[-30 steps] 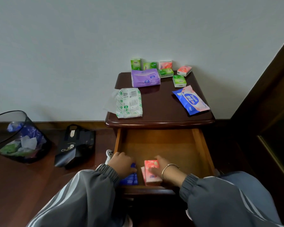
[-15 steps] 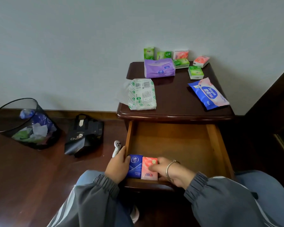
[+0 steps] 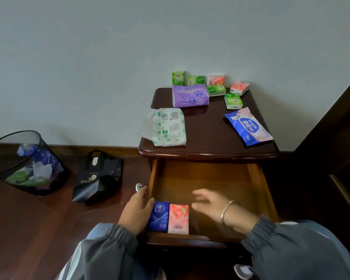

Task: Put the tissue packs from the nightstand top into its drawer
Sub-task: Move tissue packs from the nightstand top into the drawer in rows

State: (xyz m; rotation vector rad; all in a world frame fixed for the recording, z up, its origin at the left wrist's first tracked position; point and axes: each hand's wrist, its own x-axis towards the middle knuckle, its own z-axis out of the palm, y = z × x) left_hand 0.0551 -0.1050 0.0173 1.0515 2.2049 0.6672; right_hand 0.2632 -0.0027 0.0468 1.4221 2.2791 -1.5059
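Head view: left hand [image 3: 137, 214] flat against blue pack [image 3: 159, 218], gripping nothing; right hand [image 3: 208, 203] open, empty. Risk: sleeve drags pink pack [image 3: 178, 219] out of drawer [image 3: 261, 184].

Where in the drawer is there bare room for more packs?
The drawer floor is bare behind and right of the blue pack and pink pack, back to the nightstand. Its front-left corner is crowded: both packs, with the left hand against the blue one.

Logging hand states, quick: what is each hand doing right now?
Left hand: resting against the blue tissue pack in the drawer; grip cannot be told.
Right hand: open, holding nothing.
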